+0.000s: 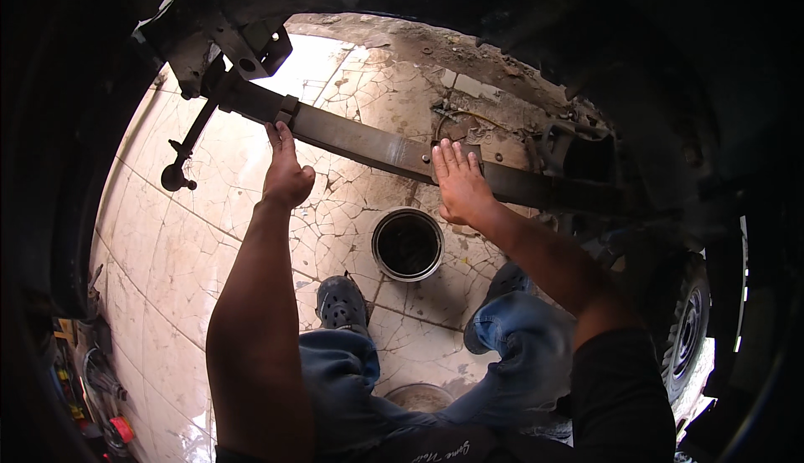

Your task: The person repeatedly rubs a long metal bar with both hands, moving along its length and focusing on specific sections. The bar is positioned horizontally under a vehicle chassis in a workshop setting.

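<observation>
A long, dark leaf spring (360, 141) runs from the upper left to the right, above the tiled floor. My left hand (288, 176) reaches its near edge, with two fingers stretched against the metal clip (286, 109) around the leaves. The other fingers of that hand look curled, and I see nothing held in it. Farther right, my right hand (459, 183) lies with its fingers extended over the spring, beside a small bolt head (425, 159). Its palm side is hidden. Below the spring, between my feet, stands a round metal can (407, 210) with a dark inside.
A dark bracket (251, 52) sits at the spring's left end, with a ball-ended rod (177, 174) hanging below. Cracked tiles (243, 203) cover the floor. A wheel (688, 325) is at the lower right. Tools and a red round item (122, 429) lie lower left.
</observation>
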A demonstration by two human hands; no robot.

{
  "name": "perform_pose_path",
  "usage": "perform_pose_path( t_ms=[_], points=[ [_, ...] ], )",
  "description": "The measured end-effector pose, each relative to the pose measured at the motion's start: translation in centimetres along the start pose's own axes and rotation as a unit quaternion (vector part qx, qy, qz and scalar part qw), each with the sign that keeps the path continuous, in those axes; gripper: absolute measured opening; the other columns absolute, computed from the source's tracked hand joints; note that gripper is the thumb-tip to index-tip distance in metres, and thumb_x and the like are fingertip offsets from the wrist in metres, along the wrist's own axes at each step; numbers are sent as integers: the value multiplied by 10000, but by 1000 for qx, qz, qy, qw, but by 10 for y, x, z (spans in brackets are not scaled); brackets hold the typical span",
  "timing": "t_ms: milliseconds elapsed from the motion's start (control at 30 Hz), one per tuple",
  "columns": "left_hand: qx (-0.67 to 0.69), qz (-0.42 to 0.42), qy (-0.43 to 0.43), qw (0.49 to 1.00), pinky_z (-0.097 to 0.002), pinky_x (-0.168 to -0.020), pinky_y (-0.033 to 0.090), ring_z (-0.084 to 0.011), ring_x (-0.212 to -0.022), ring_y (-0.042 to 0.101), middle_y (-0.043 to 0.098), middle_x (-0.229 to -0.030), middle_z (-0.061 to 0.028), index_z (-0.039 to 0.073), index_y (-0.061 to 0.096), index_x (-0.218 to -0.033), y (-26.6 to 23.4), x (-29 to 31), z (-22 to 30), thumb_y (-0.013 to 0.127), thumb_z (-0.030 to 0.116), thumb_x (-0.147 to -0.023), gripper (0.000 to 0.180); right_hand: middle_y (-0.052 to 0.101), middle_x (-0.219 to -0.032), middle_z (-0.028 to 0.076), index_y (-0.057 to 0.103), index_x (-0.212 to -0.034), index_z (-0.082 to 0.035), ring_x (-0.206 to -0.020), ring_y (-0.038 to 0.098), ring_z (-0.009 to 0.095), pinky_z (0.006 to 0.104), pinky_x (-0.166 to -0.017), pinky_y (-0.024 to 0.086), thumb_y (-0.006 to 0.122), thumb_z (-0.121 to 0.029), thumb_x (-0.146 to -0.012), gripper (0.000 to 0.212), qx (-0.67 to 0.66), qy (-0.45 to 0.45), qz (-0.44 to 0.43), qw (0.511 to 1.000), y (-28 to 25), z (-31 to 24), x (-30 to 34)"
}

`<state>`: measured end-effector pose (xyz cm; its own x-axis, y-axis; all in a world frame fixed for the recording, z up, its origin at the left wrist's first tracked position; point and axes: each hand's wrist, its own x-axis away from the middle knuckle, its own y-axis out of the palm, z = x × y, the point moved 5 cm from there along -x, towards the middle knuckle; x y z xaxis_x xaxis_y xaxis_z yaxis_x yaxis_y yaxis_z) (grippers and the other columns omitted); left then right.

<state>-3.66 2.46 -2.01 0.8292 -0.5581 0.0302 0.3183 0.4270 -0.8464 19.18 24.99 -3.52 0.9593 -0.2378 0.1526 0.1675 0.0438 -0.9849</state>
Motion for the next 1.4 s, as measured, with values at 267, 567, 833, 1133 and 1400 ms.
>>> perform_pose_path(
  t_ms=[267,567,833,1133,1400],
  points=[
    [13,-23,-16,1000,-372,-955,525,-381,-1302,512,-144,-1644,-159,95,-71,-1576,-5,4,15,540,54,-798,990,162,-1613,247,130,-1548,39,-1494,195,397,518,-1200,212,713,-264,-773,1016,10,-19,14,1000,3,8,-1],
    [-12,1,22,1000,-380,-949,528,-375,-1289,525,-107,-1654,-141,104,-46,-1582,-8,4,0,535,58,-805,972,161,-1620,226,115,-1560,15,-1496,194,384,509,-1202,209,736,-320,-754,1071,19,-38,14,999,4,7,4],
    [9,-34,-48,998,-340,-1048,460,-341,-1453,318,-148,-1636,-196,46,-72,-1566,-8,8,20,531,43,-817,962,165,-1620,220,107,-1564,8,-1494,199,383,521,-1194,222,752,-302,-742,1089,9,-32,12,999,0,7,-9],
    [0,-20,-6,1000,-393,-920,537,-376,-1179,602,-107,-1655,-129,115,-48,-1584,-7,6,2,517,47,-781,984,171,-1632,172,99,-1583,-62,-1489,212,381,526,-1191,230,739,-320,-762,1073,19,-64,14,998,6,17,10],
    [-5,7,-24,1000,-393,-883,548,-381,-1138,623,-130,-1651,-135,122,-53,-1584,-4,6,8,517,54,-781,987,132,-1641,178,74,-1589,-81,-1495,180,400,541,-1185,227,711,-331,-799,1045,16,-51,-9,998,-3,17,-10]
  ],
)
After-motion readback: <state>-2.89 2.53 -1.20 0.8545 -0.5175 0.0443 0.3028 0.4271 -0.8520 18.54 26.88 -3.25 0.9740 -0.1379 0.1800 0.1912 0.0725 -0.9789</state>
